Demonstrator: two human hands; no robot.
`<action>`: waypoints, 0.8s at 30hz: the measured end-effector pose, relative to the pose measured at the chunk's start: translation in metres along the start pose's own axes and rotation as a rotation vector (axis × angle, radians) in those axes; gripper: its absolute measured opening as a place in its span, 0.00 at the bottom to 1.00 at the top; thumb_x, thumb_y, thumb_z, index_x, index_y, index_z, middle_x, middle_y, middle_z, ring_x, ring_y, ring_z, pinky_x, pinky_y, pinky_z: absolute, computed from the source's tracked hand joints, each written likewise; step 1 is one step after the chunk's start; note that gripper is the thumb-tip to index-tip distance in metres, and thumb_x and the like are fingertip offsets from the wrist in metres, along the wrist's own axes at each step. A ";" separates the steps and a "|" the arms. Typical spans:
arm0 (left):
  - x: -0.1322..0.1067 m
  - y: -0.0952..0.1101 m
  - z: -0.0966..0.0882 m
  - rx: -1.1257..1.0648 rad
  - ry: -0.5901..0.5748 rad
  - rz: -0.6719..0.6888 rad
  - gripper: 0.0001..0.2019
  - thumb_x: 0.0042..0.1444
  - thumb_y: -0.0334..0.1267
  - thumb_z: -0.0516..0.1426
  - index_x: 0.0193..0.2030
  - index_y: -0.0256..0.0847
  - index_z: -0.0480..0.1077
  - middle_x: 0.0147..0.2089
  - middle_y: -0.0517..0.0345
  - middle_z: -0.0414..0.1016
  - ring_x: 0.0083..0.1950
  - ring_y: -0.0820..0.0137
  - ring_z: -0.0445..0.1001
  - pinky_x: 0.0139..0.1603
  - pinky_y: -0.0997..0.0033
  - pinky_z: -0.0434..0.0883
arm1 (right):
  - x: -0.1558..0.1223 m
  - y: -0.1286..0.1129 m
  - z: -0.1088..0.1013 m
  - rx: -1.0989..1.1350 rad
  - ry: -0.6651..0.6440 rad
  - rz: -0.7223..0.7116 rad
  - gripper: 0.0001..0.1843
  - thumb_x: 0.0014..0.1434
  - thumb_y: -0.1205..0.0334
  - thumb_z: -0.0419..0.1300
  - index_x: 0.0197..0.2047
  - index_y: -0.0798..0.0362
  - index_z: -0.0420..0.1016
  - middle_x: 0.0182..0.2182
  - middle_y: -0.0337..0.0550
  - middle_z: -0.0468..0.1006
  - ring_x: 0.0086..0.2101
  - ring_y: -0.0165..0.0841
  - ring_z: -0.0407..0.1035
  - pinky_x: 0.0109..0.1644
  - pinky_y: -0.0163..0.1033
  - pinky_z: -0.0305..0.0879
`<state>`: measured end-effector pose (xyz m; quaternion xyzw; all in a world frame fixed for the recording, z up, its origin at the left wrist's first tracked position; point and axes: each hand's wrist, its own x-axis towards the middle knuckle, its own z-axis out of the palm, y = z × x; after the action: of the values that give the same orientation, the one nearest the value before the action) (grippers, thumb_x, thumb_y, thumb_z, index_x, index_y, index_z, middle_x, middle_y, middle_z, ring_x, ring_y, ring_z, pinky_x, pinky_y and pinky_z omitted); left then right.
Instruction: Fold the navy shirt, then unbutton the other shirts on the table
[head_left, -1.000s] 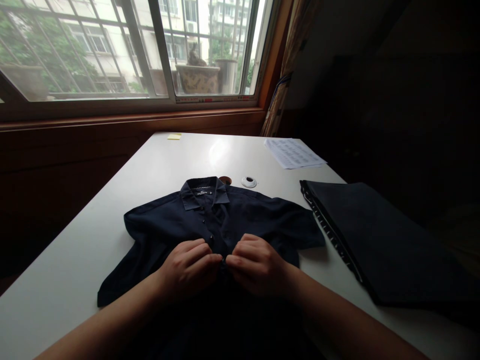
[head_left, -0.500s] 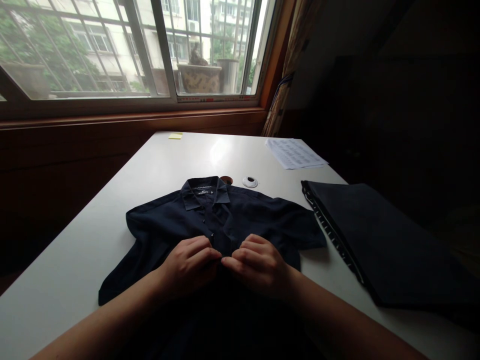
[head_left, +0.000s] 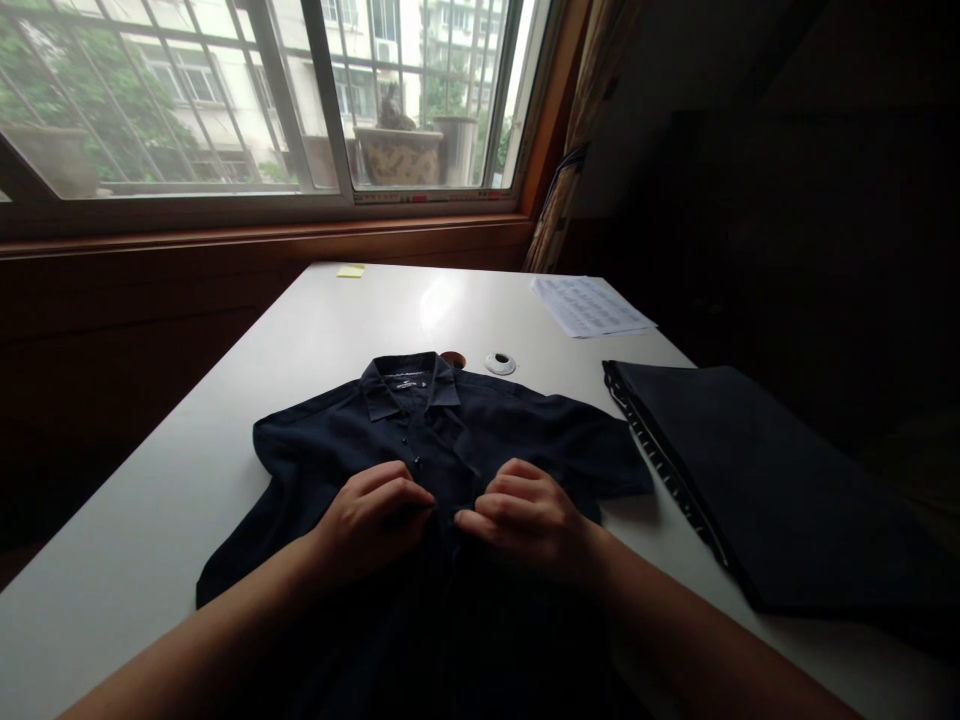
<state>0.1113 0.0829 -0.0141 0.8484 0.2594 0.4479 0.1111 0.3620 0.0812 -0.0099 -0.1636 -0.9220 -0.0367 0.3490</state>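
Note:
A dark navy short-sleeved shirt (head_left: 525,425) lies face up on the white table (head_left: 247,340), its collar toward the window. Along its front opening, my left hand (head_left: 379,510) is closed on the left edge of the placket. My right hand (head_left: 525,515) pinches the opposite edge, thumb pointing inward. A small gap separates the two hands. Above my left fingers, a couple of small buttons (head_left: 418,462) show on the placket. The lower part of the shirt is lost in deep shadow, and the fingertips' exact hold is hard to see.
To the right lies a folded dark cloth item (head_left: 750,470) with a striped edge. Printed papers (head_left: 589,306) rest at the far right corner, a yellow sticky note (head_left: 351,271) at the far left. A round white cover (head_left: 500,363) sits beside a cable hole (head_left: 453,360) behind the collar.
My hands have moved slightly apart and a little toward the collar, drawing the two front edges away from each other. The shirt's front opening shows wider between them.

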 end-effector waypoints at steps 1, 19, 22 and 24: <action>0.001 0.000 -0.001 -0.006 0.000 0.000 0.05 0.59 0.27 0.59 0.40 0.39 0.73 0.31 0.58 0.72 0.29 0.74 0.71 0.29 0.78 0.71 | -0.002 0.002 0.000 0.000 0.006 0.011 0.09 0.64 0.70 0.62 0.47 0.52 0.76 0.30 0.36 0.77 0.30 0.28 0.71 0.38 0.40 0.64; 0.004 -0.020 -0.015 0.042 -0.068 -0.050 0.07 0.64 0.31 0.59 0.47 0.41 0.75 0.37 0.56 0.73 0.35 0.73 0.74 0.36 0.76 0.74 | -0.010 0.016 0.003 0.026 0.219 0.287 0.13 0.57 0.74 0.61 0.43 0.49 0.73 0.34 0.41 0.75 0.34 0.33 0.71 0.40 0.41 0.72; 0.005 -0.030 -0.023 0.083 -0.039 -0.139 0.07 0.66 0.32 0.58 0.47 0.41 0.75 0.40 0.55 0.74 0.39 0.72 0.75 0.39 0.74 0.74 | -0.010 0.023 0.003 0.001 0.275 0.424 0.12 0.59 0.74 0.61 0.43 0.49 0.73 0.35 0.42 0.75 0.36 0.35 0.72 0.42 0.41 0.72; 0.005 -0.038 -0.026 0.121 -0.035 -0.196 0.06 0.66 0.34 0.57 0.47 0.41 0.75 0.42 0.55 0.74 0.40 0.70 0.76 0.42 0.72 0.74 | -0.009 0.027 0.005 0.006 0.273 0.520 0.10 0.61 0.73 0.60 0.43 0.49 0.73 0.36 0.42 0.75 0.38 0.36 0.72 0.45 0.43 0.72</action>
<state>0.0794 0.1161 -0.0112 0.8318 0.3655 0.4036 0.1076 0.3744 0.1052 -0.0206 -0.3869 -0.7938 0.0353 0.4678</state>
